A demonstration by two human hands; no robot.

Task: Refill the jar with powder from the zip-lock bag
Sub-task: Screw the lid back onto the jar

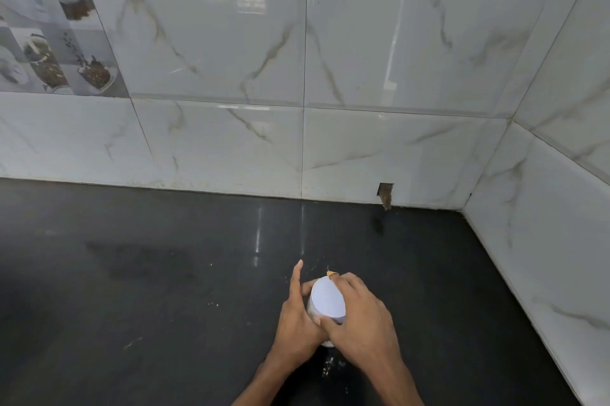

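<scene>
A small jar [327, 301] with a flat white lid stands on the black counter [148, 290], low in the middle of the view. My left hand [297, 316] wraps the jar's side, its forefinger stretched out. My right hand [358, 313] grips the lid's rim from the right, thumb at the near edge. A bit of orange [331, 273] shows behind the lid. The jar's body is mostly hidden by my hands. No zip-lock bag is in view.
Specks of spilled powder [328, 364] lie on the counter around the jar. White marble-look wall tiles [297, 58] rise behind and on the right, meeting in a corner. A small hole in the tile [385, 195] sits at the counter line.
</scene>
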